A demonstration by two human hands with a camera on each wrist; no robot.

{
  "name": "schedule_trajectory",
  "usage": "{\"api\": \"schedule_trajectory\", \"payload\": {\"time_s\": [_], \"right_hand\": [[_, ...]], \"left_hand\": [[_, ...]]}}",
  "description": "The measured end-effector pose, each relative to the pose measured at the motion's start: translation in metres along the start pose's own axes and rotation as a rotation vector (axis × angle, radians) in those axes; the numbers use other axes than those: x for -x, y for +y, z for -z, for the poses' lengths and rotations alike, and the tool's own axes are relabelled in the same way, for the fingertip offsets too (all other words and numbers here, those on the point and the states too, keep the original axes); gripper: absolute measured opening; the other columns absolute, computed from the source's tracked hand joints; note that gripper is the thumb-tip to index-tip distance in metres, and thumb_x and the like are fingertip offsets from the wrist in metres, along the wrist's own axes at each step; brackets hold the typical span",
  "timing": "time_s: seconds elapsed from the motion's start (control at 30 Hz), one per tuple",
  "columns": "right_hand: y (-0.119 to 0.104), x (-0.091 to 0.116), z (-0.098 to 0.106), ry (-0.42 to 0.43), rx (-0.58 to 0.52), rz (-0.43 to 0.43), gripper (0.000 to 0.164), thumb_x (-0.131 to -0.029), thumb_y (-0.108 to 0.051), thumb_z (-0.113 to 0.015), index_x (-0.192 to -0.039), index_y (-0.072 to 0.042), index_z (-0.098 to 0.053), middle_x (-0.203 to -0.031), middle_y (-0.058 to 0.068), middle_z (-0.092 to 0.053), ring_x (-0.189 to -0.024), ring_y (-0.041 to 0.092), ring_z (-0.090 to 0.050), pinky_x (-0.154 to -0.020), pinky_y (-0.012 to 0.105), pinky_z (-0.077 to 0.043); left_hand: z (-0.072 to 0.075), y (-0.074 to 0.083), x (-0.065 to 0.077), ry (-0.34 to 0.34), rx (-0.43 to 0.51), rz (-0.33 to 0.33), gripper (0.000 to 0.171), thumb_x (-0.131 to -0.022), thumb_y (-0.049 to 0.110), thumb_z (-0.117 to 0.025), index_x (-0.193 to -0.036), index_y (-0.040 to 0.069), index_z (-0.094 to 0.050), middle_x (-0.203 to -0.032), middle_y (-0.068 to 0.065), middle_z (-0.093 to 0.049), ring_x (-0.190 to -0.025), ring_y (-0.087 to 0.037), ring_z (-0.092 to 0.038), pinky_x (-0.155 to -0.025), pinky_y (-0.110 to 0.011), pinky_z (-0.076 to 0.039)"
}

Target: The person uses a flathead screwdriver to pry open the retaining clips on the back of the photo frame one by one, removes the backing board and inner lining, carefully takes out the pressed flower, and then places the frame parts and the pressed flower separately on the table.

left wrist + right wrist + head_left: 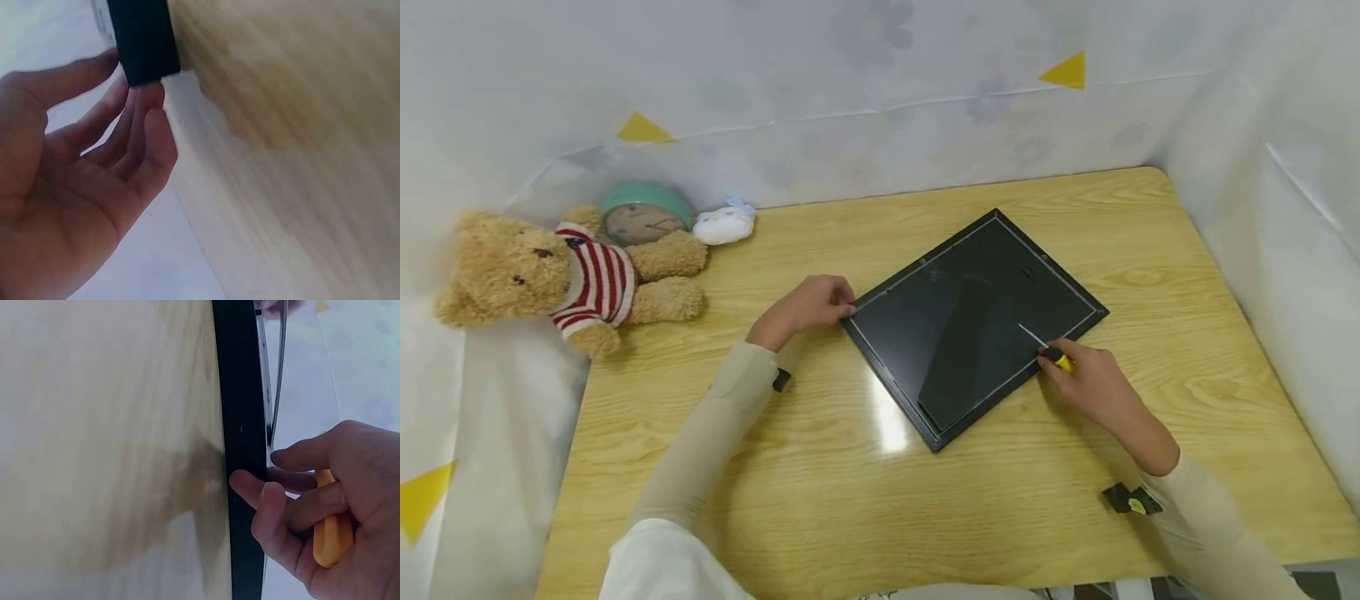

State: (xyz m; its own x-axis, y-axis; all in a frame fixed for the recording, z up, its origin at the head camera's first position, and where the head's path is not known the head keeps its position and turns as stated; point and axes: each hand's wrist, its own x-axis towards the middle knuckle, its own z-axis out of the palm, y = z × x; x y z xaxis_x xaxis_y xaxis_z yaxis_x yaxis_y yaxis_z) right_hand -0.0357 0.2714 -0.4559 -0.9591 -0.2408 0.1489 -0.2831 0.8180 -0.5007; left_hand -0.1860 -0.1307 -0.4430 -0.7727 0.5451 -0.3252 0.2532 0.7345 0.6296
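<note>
Picture frame (1011, 292) lies back side up at the centre right of the head view, turned so its corners point up, down and sideways. Your left hand (808, 304) pinches its left corner between thumb and fingers; your right hand (1097, 385) grips a yellow-handled screwdriver (1062, 360), with fingertips touching the lower-right edge. Your two hands are well apart.

To work neatly, steady that corner firmly against the surface (820, 508) and guide the shaft at a low angle, so the tip doesn't gouge the backing; you can't tell here whether it touches. Mind the easel leg (953, 358) running down the back's middle: it could block a sweep of the blade towards the left. Glare near the lower-left edge may hide detail.

At the left of the frame, a teddy bear (602, 275), a teal round clock (646, 218) and a small white item (724, 225) sit clear of your hands.
</note>
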Motion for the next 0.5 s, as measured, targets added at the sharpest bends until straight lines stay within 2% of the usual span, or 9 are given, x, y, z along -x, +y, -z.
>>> {"api": "schedule_trajectory", "payload": {"time_s": [0.13, 0.27, 0.37, 0.5], "right_hand": [[0.007, -0.015, 0.005, -0.039, 0.012, -0.007, 0.016, -0.09, -0.001, -0.07, -0.102, 0.01, -0.068, -0.074, 0.018, -0.069, -0.044, 0.008, -0.037, -0.044, 0.025, -0.031], [0.016, -0.03, 0.008, -0.081, 0.013, -0.013, 0.017, -0.092, -0.002, -0.068, -0.102, 0.011, -0.068, -0.069, 0.014, -0.067, -0.043, 0.01, -0.037, -0.044, 0.026, -0.031], [0.023, -0.042, 0.008, -0.088, 0.014, -0.007, 0.015, -0.093, -0.002, -0.067, -0.101, 0.01, -0.069, -0.068, 0.013, -0.066, -0.043, 0.011, -0.037, -0.045, 0.027, -0.031], [0.029, -0.058, 0.008, -0.08, 0.017, 0.011, 0.014, -0.094, -0.002, -0.066, -0.102, 0.008, -0.07, -0.077, 0.018, -0.069, -0.046, 0.012, -0.039, -0.048, 0.028, -0.031]], "left_hand": [[-0.008, -0.001, 0.017, -0.085, 0.066, 0.001, 0.04, -0.097, 0.017, -0.065, -0.132, 0.001, -0.054, -0.095, -0.009, -0.066, -0.082, -0.02, -0.061, -0.076, -0.036, -0.05], [-0.019, 0.002, 0.033, -0.156, 0.098, 0.005, 0.065, -0.097, 0.018, -0.066, -0.151, -0.001, -0.034, -0.096, -0.008, -0.066, -0.083, -0.018, -0.062, -0.078, -0.035, -0.05], [-0.026, 0.006, 0.043, -0.183, 0.126, 0.023, 0.077, -0.097, 0.018, -0.065, -0.156, -0.001, -0.02, -0.096, -0.008, -0.066, -0.082, -0.017, -0.061, -0.077, -0.034, -0.05], [-0.035, 0.013, 0.053, -0.202, 0.157, 0.016, 0.086, -0.097, 0.016, -0.066, -0.158, -0.003, -0.009, -0.089, -0.006, -0.066, -0.076, -0.015, -0.06, -0.073, -0.031, -0.049]]}}
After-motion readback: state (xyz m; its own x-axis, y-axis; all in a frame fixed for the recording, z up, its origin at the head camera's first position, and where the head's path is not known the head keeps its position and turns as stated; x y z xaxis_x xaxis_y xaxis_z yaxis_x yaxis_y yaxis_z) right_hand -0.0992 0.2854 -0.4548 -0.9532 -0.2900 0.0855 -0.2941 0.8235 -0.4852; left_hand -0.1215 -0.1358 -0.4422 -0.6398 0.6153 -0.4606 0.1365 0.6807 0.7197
